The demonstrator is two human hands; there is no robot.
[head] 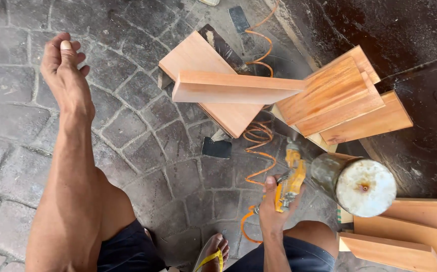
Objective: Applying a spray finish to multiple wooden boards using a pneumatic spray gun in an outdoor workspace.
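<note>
Left hand (65, 68) far from nailer (291, 176)

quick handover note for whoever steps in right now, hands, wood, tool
Left hand: raised, loosely curled, holding nothing.
Right hand: gripping a yellow air nailer fed by an orange coiled hose, pointed down at the paved floor.
L-shaped wooden piece lies ahead, its two boards already set at a right angle.
Stacked boards at right, more boards lower right, untouched.

Two bare hands, one free, one gripping

Left hand (63, 65) reaches far out on a straight arm, fingers loosely curled and holding nothing. Right hand (275, 201) stays near, fingers wrapped tight in a grip.
</note>
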